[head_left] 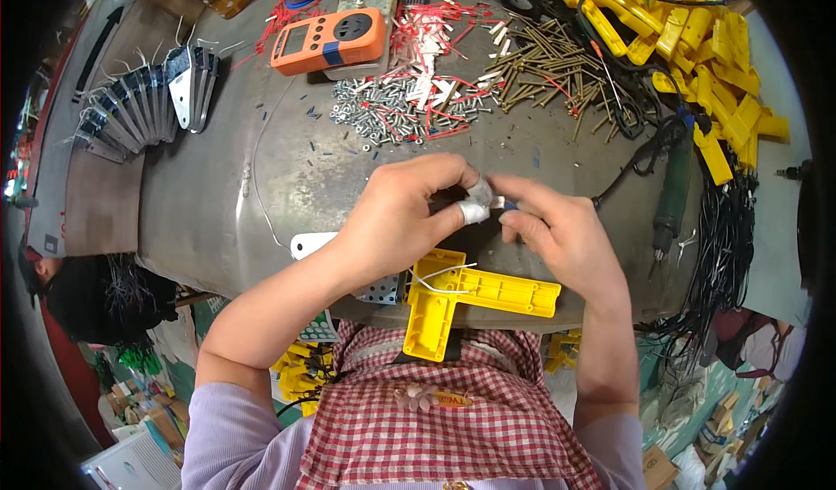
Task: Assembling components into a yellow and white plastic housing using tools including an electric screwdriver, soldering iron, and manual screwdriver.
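Note:
My left hand, with white tape around its fingertips, is closed in a pinch near the table's front. Facing it, my right hand pinches too, thumb and forefinger close together. Between the fingertips shows a small white-and-blue piece, too small and covered to name; something dark is partly hidden under my left fingers. Just below my hands, at the table edge, lies a yellow plastic housing half, its ribbed inside facing up. A white wire curls across it. Beside it is a white metal plate with holes, partly behind my left forearm.
Farther back lie an orange meter, heaped screws and nuts, long brass-coloured screws and yellow housings. A green-handled soldering iron and black cables are at right. Metal parts with wires fan out at left.

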Motion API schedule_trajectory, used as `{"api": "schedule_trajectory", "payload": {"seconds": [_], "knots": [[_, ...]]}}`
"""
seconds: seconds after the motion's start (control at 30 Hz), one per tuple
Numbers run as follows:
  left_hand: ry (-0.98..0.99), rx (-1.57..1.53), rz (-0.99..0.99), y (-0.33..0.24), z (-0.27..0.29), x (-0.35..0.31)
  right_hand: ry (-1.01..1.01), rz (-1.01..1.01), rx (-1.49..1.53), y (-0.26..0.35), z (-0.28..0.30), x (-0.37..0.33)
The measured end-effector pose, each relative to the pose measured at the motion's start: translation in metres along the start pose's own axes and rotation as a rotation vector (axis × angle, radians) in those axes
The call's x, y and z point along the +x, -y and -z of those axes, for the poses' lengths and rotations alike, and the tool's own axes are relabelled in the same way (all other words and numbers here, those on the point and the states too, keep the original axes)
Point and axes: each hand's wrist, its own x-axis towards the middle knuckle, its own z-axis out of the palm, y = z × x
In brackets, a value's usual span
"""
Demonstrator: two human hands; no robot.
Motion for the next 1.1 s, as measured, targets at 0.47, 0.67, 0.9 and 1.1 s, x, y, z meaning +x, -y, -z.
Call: {"api": "schedule_trajectory", "payload": {"seconds": [0.47, 0.67, 0.9, 1.1], "knots": [[-0.093, 0.571, -0.254, 0.014, 0.025, -0.039, -0.165, 0.345, -0.438, 0.004, -0.036, -0.005], [-0.35, 1.046, -0.207, 0.056, 0.069, -0.011, 0.042, -0.236, 0.461, 0.002, -0.018, -0.032], [-0.281, 0.938, -0.245, 0.083, 0.061, 0.03, 0.188, -0.113, 0.606, 0.04, -0.029, -0.04], [-0.312, 0.067, 0.191, 0.036, 0.036, 0.011, -0.227, 0.059, 0.692, -0.012, -0.035, 0.018]]}}
